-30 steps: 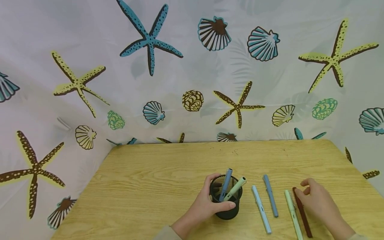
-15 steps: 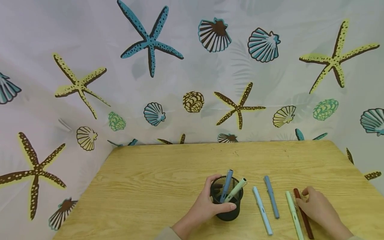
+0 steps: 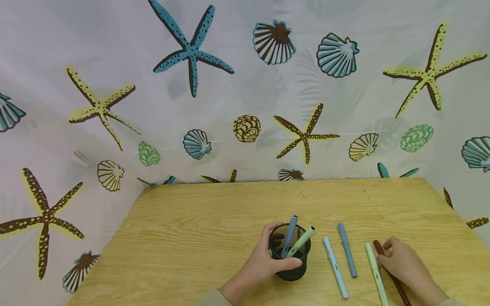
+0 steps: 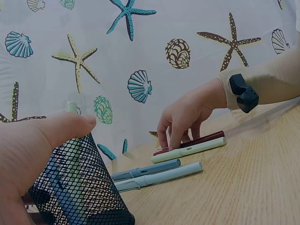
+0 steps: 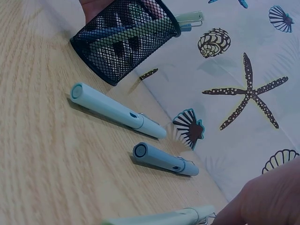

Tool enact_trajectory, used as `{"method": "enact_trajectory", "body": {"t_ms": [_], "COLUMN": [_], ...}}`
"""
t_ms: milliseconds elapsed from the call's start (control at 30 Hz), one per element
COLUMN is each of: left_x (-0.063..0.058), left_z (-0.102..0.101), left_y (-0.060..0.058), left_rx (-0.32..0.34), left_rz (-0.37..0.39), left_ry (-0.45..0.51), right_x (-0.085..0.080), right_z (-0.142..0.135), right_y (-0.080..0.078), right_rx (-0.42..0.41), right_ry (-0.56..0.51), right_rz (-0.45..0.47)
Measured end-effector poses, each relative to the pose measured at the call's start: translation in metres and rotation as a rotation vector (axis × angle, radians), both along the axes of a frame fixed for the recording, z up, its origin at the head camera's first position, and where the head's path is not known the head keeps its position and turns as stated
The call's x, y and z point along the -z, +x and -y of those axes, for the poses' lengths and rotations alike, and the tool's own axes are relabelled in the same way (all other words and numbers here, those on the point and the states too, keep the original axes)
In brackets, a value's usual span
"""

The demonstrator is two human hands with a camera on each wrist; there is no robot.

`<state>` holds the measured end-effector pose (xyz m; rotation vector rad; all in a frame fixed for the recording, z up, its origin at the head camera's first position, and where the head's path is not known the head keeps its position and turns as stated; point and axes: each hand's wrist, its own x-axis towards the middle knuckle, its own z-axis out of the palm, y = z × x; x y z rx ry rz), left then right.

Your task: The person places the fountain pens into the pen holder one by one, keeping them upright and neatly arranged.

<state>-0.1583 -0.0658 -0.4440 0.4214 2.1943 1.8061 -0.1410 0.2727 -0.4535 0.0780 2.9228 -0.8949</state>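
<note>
My left hand (image 3: 268,259) grips a black mesh pen holder (image 3: 292,272), its thumb across the near side. A blue pen (image 3: 289,236) and a light green pen (image 3: 302,241) lean inside the holder. At the right, my right hand (image 3: 405,261) pinches a dark red pen (image 3: 398,285) near its upper end, with the pen low at the tabletop. Close to its left lies another light green pen (image 3: 376,272). A pale blue pen (image 3: 335,267) and a darker blue pen (image 3: 347,250) lie between the holder and that green pen.
Everything stands on a wood-grain table (image 3: 183,238). Behind it and at both sides hangs a white cloth (image 3: 229,97) printed with starfish and shells. In the left wrist view, a dark device (image 4: 243,93) is strapped to the right wrist.
The dark red pen has turned slightly, its near end swinging to the right, while my right fingers close on its upper part. The left hand and holder stay in place.
</note>
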Motion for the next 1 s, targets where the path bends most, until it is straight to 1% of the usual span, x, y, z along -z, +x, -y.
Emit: {"method": "enact_trajectory", "body": {"t_ms": [233, 333, 467, 700, 800, 1000], "left_x": [0.001, 0.002, 0.002, 0.002, 0.002, 0.003], "left_z": [0.001, 0.001, 0.001, 0.000, 0.000, 0.001], "left_y": [0.000, 0.000, 0.000, 0.001, 0.000, -0.001], "left_rx": [-0.006, -0.006, -0.006, -0.007, -0.003, 0.004], "left_rz": [0.006, 0.005, 0.002, 0.008, 0.000, -0.001], "left_ry": [-0.013, -0.017, -0.013, -0.012, -0.017, -0.006], "right_x": [-0.001, -0.001, -0.003, -0.009, -0.011, -0.014], "right_z": [-0.003, -0.004, -0.005, -0.005, -0.003, 0.001], "right_y": [-0.002, -0.002, -0.001, -0.002, -0.001, 0.001], "right_rx": [0.016, 0.021, 0.026, 0.044, 0.053, 0.054], "right_ry": [0.012, 0.011, -0.002, -0.053, -0.058, -0.055], "right_rz": [0.032, 0.030, 0.013, 0.026, 0.008, -0.062]}}
